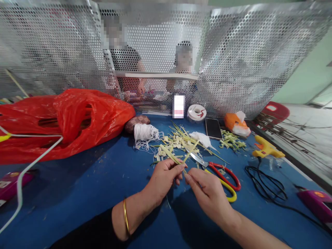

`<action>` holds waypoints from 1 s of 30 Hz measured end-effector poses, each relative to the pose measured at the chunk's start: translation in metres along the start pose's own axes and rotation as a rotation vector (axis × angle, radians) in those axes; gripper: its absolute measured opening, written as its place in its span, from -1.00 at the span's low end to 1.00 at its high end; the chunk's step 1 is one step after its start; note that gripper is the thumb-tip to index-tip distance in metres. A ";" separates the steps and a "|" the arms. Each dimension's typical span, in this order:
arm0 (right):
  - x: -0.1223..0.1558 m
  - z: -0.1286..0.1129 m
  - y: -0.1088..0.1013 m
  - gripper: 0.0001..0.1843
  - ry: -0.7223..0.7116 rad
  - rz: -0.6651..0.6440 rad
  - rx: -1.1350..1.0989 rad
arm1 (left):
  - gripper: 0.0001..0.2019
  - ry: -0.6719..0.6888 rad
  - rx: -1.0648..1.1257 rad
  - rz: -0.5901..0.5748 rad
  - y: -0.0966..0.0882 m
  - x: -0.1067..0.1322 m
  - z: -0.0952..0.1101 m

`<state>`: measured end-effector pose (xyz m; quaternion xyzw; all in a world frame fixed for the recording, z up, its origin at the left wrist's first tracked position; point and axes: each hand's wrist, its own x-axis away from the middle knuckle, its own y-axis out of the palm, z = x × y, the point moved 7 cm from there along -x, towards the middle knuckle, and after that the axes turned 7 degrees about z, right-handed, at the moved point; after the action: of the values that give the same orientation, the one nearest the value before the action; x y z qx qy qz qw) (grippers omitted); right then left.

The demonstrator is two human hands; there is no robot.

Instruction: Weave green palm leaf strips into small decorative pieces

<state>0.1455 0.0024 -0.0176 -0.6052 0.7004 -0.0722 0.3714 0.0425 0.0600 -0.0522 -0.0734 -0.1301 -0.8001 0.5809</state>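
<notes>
My left hand (164, 178) and my right hand (206, 193) meet over the blue table (103, 193), both pinching thin pale green leaf strips (188, 155) that rise up and away between the fingertips. A gold bangle sits on my left wrist. Just behind the hands lies a heap of cut leaf scraps (178, 141). Red and yellow handled scissors (220, 174) lie beside my right hand, blades pointing toward the scraps.
A red plastic bag (67, 121) fills the left. White thread bundle (145, 133), tape roll (196, 112), phone (213, 128), orange tissue holder (237, 124), yellow glue gun (266, 148) with black cord (267, 186). Two people sit behind the perforated metal screen (246, 62).
</notes>
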 end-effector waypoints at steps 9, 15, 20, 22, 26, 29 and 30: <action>0.007 -0.008 0.003 -0.65 -0.084 -0.007 0.064 | -0.72 0.013 0.003 0.029 -0.003 0.001 0.002; 0.010 -0.003 0.006 -0.65 -0.017 -0.012 0.056 | -0.70 0.041 0.012 -0.007 0.000 -0.001 0.001; 0.005 0.001 0.002 -0.65 0.062 -0.031 0.049 | -0.66 0.050 0.018 0.003 -0.002 -0.001 0.005; 0.001 0.004 -0.006 -0.62 0.085 0.029 0.055 | -0.65 0.055 0.002 0.025 -0.004 -0.001 0.006; -0.004 0.020 -0.017 -0.70 0.277 0.176 -0.111 | -0.65 0.017 -0.033 -0.020 -0.001 0.000 0.000; -0.005 0.031 -0.013 -0.71 0.420 0.186 -0.376 | -0.67 -0.034 -0.083 -0.116 0.007 0.003 -0.007; -0.006 0.033 -0.011 -0.69 0.448 0.185 -0.439 | -0.67 -0.050 -0.097 -0.139 0.010 0.004 -0.010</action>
<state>0.1743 0.0165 -0.0326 -0.5736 0.8156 -0.0169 0.0737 0.0506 0.0509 -0.0592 -0.1125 -0.1104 -0.8419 0.5161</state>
